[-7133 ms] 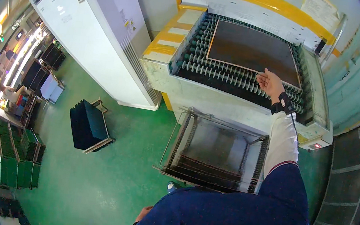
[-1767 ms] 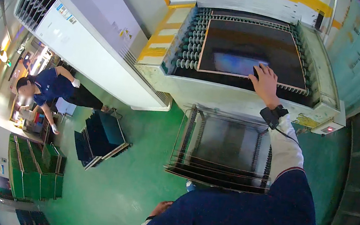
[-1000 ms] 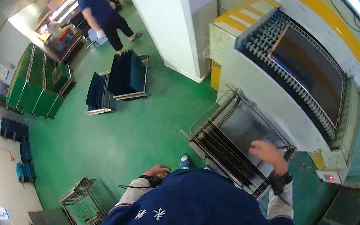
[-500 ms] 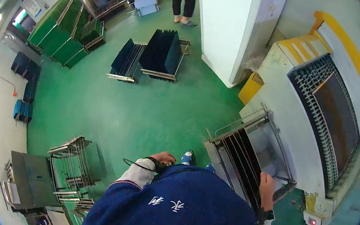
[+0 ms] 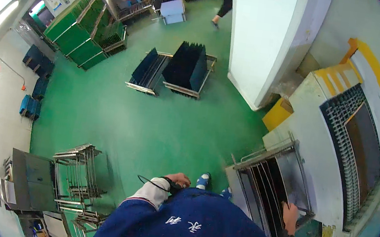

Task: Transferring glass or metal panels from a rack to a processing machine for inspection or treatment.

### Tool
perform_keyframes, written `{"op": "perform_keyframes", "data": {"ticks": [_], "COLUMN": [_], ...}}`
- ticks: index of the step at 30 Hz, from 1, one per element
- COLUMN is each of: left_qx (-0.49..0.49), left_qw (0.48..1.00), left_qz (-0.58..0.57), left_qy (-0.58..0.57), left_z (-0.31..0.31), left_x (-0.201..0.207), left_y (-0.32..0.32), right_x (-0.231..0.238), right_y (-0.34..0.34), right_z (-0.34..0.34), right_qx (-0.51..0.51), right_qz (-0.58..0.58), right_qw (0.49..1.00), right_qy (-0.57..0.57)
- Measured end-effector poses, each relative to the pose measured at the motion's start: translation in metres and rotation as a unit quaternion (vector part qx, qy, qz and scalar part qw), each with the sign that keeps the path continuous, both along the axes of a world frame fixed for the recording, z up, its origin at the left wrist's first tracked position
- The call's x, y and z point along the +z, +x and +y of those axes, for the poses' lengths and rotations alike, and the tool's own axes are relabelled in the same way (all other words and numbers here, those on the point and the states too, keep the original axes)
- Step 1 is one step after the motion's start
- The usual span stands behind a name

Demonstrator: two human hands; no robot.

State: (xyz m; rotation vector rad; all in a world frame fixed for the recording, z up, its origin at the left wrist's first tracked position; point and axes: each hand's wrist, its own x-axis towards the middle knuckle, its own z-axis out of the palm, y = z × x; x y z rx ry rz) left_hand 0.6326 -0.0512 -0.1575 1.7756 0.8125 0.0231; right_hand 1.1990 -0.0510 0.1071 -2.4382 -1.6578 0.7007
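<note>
My right hand (image 5: 290, 217) is at the near end of a metal rack (image 5: 266, 158), its fingers bent over the edge of the dark panels (image 5: 270, 186) standing in it. What those fingers grip is too small to tell. My left hand (image 5: 179, 179) hangs in front of my body, fingers loosely curled, with nothing visible in it. Dark bands circle both wrists. Just right of the rack stands a pale machine (image 5: 327, 132) with a bed of rollers (image 5: 344, 153), where a dark brown flat panel (image 5: 364, 146) lies.
Two racks of dark panels (image 5: 186, 70) stand on the green floor ahead. A white pillar (image 5: 267, 42) and a yellow box (image 5: 278, 114) are at the right. Bare metal racks (image 5: 79, 176) and a grey cabinet (image 5: 38, 180) stand at the left. Green panels (image 5: 76, 31) fill the far left; people are behind.
The whole view has swung left, so the scene sits farther right. My right hand stays at the rack, its fingers bent further over the panels. A distant person has stepped toward the pillar.
</note>
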Motion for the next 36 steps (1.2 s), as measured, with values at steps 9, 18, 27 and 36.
{"op": "perform_keyframes", "data": {"ticks": [9,18,27,36], "left_qx": [0.022,-0.078,0.122,0.179], "left_qw": [0.996,0.997,0.962,0.928], "left_qz": [0.016,-0.006,0.048,0.084], "left_qy": [-0.081,-0.025,-0.240,-0.316], "left_z": [0.022,0.029,0.027,0.034], "left_x": [0.023,0.011,0.031,0.033], "left_y": [-0.007,-0.016,-0.010,-0.004], "right_x": [0.005,-0.014,-0.033,-0.024], "right_y": [-0.012,-0.007,0.002,-0.009], "right_z": [-0.005,-0.012,-0.022,-0.022], "right_qx": [-0.042,-0.027,-0.001,0.050], "right_qz": [0.057,0.020,-0.049,-0.079], "right_qw": [0.997,0.998,0.993,0.982], "right_qy": [-0.018,0.049,0.104,0.165]}}
